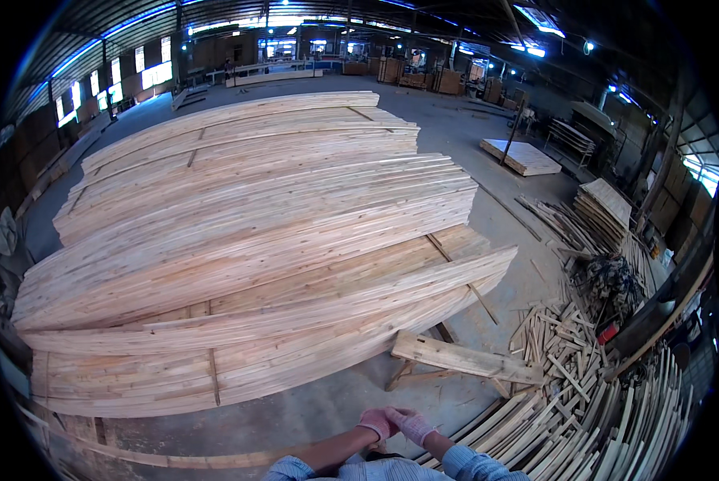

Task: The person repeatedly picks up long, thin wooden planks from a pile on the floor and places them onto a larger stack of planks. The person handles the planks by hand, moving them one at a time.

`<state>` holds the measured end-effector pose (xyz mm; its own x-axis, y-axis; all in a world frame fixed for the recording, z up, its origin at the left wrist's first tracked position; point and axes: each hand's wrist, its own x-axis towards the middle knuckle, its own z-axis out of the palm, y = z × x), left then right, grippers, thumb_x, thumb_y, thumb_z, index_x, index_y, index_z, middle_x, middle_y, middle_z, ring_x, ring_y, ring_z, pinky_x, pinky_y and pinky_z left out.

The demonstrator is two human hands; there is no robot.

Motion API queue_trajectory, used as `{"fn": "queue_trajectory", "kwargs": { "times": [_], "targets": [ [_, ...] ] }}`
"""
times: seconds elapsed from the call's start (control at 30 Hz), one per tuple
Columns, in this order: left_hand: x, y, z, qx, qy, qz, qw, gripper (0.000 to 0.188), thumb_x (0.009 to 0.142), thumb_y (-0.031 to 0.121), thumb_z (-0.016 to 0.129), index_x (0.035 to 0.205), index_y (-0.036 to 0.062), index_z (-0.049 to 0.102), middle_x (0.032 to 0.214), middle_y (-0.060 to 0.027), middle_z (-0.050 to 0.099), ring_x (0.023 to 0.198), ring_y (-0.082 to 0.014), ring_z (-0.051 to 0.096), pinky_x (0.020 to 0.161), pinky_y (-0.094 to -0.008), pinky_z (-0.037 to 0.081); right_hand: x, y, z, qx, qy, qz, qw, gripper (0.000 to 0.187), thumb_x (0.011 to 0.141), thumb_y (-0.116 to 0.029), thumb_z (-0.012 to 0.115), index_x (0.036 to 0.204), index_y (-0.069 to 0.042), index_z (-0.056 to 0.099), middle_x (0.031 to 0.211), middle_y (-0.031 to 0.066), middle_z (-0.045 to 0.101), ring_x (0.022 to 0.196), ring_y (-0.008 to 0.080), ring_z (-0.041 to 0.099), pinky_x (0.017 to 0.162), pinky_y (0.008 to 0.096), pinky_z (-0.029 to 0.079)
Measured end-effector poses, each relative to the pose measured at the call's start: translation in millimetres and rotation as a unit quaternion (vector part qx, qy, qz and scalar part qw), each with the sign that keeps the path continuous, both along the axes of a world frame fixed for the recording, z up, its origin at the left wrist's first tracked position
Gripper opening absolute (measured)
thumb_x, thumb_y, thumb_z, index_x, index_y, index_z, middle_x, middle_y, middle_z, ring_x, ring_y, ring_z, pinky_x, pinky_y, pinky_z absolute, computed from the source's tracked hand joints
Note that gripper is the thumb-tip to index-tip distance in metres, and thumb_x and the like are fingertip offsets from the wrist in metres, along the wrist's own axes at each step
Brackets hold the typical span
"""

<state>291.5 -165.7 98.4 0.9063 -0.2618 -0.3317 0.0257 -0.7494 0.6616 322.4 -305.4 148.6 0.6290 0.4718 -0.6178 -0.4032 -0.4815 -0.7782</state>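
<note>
My left hand [378, 423] and my right hand [412, 426], both in pinkish knit work gloves, meet in front of my body at the lower middle. Their fingers are curled in and pressed together; whatever lies between them, if anything, is hidden. Nearest to them stands a low wooden bench [463, 357] with a rough plank top, beyond and to the right. A large stack of pale wooden boards [247, 240] spreads ahead and to the left, apart from both hands. Thin cross sticks [213, 377] lie on and between its layers.
Long narrow strips [567, 437] lie in a pile at the lower right, beside short wood offcuts [563, 349]. A dark tangled heap [608, 280] sits by a post. Farther off are a flat board stack [522, 157] and a metal rack [570, 140]. A long strip [191, 461] runs at lower left.
</note>
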Motion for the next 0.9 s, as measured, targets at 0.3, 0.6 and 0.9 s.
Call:
{"fn": "queue_trajectory", "kwargs": {
  "times": [0.3,0.6,0.9],
  "targets": [
    [-65,19,-11,-0.137,-0.084,0.091,0.983,0.037,0.09,0.041,0.065,0.116,0.0152,0.071,0.111,-0.0124,0.074,0.107,-0.0327,0.071,0.093,-0.0408,0.056,-25,12,-3,-0.032,-0.057,0.181,0.981,0.051,0.1,-0.042,0.066,0.134,-0.004,0.067,0.119,0.0095,0.074,0.112,0.0169,0.067,0.101,0.0331,0.051],
    [-197,152,16,-0.121,0.065,0.174,0.975,0.044,0.083,0.039,0.072,0.118,0.0116,0.07,0.11,-0.0165,0.074,0.108,-0.0352,0.07,0.094,-0.042,0.054,-108,149,-25,0.008,-0.017,0.388,0.921,0.057,0.096,-0.053,0.061,0.134,-0.011,0.068,0.115,0.0183,0.075,0.102,0.03,0.072,0.093,0.0383,0.054],
    [-311,263,-3,0.221,0.103,0.227,0.943,0.042,0.081,0.035,0.06,0.114,0.0127,0.073,0.112,-0.0174,0.074,0.108,-0.0382,0.069,0.098,-0.0508,0.05,-38,124,-118,-0.027,-0.233,0.46,0.857,0.045,0.101,-0.035,0.055,0.142,-0.017,0.061,0.132,0.0205,0.067,0.124,0.038,0.062,0.106,0.0435,0.048]
  ]
}}
